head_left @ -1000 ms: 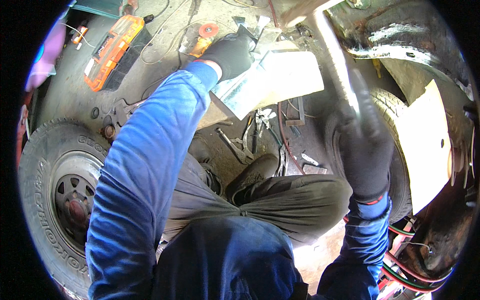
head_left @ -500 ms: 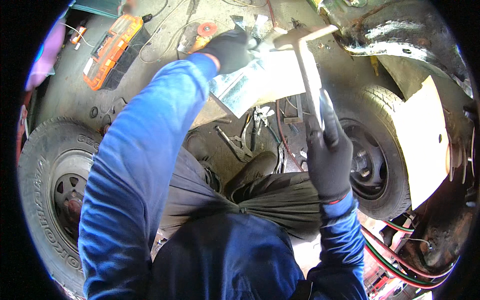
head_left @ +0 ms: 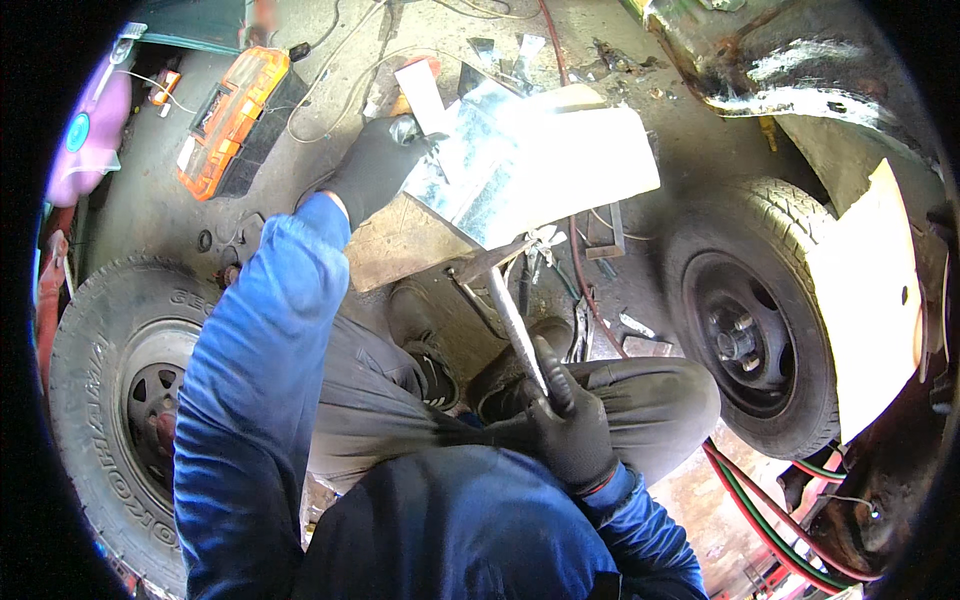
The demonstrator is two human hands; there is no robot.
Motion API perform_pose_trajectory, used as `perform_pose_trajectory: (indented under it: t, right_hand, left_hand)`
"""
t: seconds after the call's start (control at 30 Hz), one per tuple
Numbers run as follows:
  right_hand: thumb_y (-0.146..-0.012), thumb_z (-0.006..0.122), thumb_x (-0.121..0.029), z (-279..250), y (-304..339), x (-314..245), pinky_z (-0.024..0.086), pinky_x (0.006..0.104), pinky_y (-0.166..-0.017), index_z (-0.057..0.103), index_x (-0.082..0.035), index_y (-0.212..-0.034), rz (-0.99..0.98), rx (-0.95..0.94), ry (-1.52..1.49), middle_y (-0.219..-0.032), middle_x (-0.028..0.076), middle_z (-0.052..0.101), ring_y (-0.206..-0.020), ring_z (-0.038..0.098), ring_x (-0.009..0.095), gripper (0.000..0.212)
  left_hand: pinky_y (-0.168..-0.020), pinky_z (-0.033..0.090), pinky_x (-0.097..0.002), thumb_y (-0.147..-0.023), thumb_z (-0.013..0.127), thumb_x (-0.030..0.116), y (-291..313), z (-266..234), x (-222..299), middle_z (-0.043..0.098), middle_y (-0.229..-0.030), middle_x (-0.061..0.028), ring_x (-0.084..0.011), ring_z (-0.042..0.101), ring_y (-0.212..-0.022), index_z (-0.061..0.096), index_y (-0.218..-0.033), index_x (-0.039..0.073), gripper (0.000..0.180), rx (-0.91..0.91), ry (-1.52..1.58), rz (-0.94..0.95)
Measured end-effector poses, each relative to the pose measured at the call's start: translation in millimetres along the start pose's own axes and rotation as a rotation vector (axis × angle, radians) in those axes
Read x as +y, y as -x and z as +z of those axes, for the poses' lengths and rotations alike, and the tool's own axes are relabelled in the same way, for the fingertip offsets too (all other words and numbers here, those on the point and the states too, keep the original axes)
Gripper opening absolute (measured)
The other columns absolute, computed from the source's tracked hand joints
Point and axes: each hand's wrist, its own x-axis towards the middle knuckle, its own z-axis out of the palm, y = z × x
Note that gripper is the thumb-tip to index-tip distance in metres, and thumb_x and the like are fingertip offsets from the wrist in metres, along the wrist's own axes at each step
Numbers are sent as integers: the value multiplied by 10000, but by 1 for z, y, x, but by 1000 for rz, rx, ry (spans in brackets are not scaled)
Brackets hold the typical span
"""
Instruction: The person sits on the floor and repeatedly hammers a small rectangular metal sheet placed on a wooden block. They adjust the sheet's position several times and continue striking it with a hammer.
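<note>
My right hand (head_left: 572, 432), in a black glove, is wrapped round the handle of a hammer (head_left: 515, 325). The hammer is drawn back near my knees, its head beyond my fist and apart from the sheet metal. Ahead lies a shiny sheet metal piece (head_left: 490, 165), partly washed out by glare, on top of a brown board (head_left: 410, 240). My left hand (head_left: 375, 172), also gloved, is closed at the sheet's left edge. A rounded grey metal end (head_left: 404, 130) shows at its fingers; the rest of that object is hidden, so its kind is unclear.
An orange and black toolbox (head_left: 240, 120) stands at far left. Tyred wheels flank me, one on the left (head_left: 120, 370) and one on the right (head_left: 750, 320). Pliers (head_left: 540, 245) and cables lie on the floor ahead. A pale panel (head_left: 865, 310) leans by the right wheel.
My right hand has brought the hammer down and back toward my body. My left hand has moved left and nearer, from the sheet's far side to its left edge.
</note>
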Motion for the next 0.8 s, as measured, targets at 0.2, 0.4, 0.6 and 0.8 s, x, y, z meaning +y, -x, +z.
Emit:
perform_pose_trajectory:
  t: [0.2, 0.4, 0.6, 0.8]
  right_hand:
    - [-1034, 693, -46, -38, -40, -23, 572, 291, -766, 495, -41, -1627, -73, 187, 43, -1149, 173, 775, -887, 656, 81, 625]
    - [-1081, 646, -111, -81, -104, -37, 523, 319, -982, 637, 62, -1397, -189, 352, 132, -1235, 171, 766, -1148, 666, 144, 360]
    - [-1079, 646, -101, -66, -83, -17, 539, 333, -1012, 575, 48, -1514, -106, 277, 161, -1309, 198, 756, -1196, 697, 188, 465]
    - [-1063, 664, -66, -51, -55, 1, 534, 340, -1036, 541, 46, -1552, 121, 100, -29, -1370, 206, 719, -1220, 680, 191, 516]
  left_hand:
    - [-837, 563, -339, -1041, 732, 205, 13, 8, 5, 811, -1066, -98, -149, 733, -925, 760, -1226, -24, 295, 14, 34, 34]
    - [-847, 571, -368, -1050, 705, 228, -15, 28, 26, 792, -1022, -119, -188, 732, -934, 730, -1259, -27, 331, -6, 36, 30]
    - [-807, 567, -380, -1045, 700, 255, -21, 35, 38, 782, -964, -112, -196, 714, -866, 750, -1218, -8, 319, 113, -19, 237]
    - [-797, 561, -412, -1018, 684, 285, 4, 21, 41, 778, -938, -173, -282, 724, -822, 772, -1141, 18, 306, -34, -133, 99]
